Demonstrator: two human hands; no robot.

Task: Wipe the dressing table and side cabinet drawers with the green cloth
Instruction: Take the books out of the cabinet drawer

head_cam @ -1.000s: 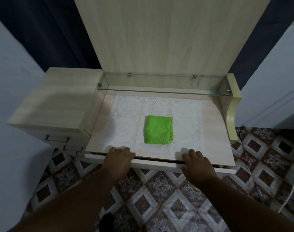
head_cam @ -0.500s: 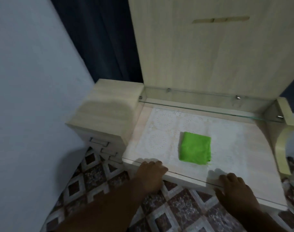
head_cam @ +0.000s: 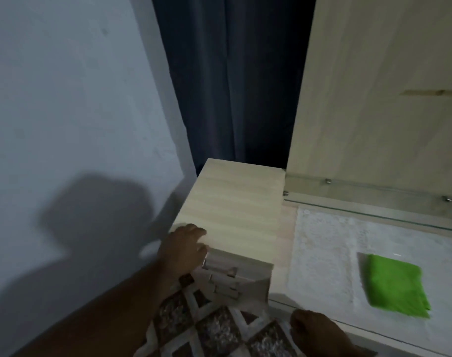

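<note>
Hands first: my left hand (head_cam: 185,249) has shifted off the dressing table's (head_cam: 286,256) front edge over to the side cabinet (head_cam: 232,212), fingers curled around the top drawer (head_cam: 235,267) at its front corner. Can't tell if it has the handle. My right hand (head_cam: 316,328) rests on the table edge at 5 o'clock, holding nothing. Green cloth (head_cam: 396,286) sits folded on the lace mat (head_cam: 327,256) at 3 o'clock, untouched, so I'd say drawers are opening before any wiping.
</note>
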